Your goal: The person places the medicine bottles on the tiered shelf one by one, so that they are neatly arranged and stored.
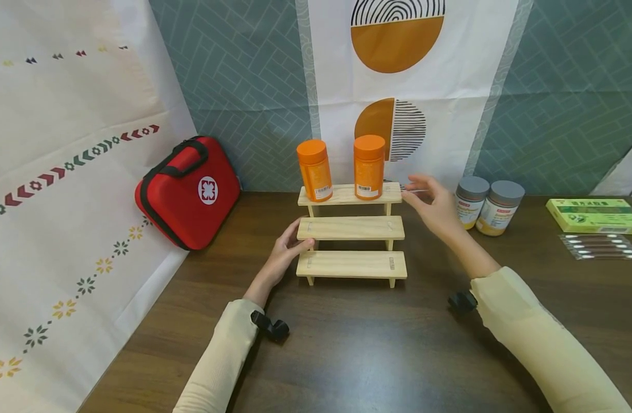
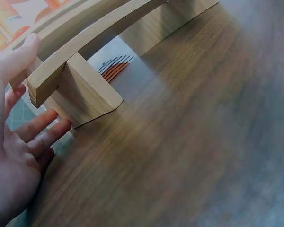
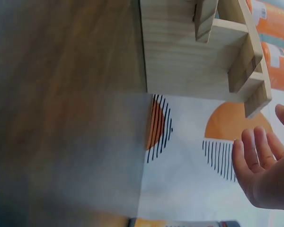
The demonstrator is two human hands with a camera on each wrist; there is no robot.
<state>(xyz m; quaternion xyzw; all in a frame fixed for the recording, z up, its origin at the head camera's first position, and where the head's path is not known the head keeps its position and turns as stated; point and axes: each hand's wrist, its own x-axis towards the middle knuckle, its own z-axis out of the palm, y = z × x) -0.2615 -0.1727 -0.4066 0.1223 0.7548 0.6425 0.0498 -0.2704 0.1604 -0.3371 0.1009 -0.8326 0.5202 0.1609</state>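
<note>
A three-step wooden riser [image 1: 352, 228] stands mid-table with two orange bottles [image 1: 314, 170] [image 1: 369, 166] on its top step. My left hand [image 1: 295, 245] is at the left end of the middle step, its thumb lying along that step's edge. In the left wrist view the left hand [image 2: 23, 132] has straight fingers beside the riser's side leg [image 2: 87, 92]. My right hand [image 1: 423, 196] hovers by the right end of the top step with relaxed fingers and holds nothing. The right wrist view shows the right hand [image 3: 262, 156] apart from the riser [image 3: 189, 61].
A red zip case [image 1: 189, 192] leans against the backdrop at left. Two grey-lidded jars [image 1: 471, 201] [image 1: 499, 207] stand right of the riser. Farther right lie a green box [image 1: 595, 215] and a packet of cotton swabs [image 1: 600, 246]. The dark wooden table [image 1: 357, 350] spreads in front.
</note>
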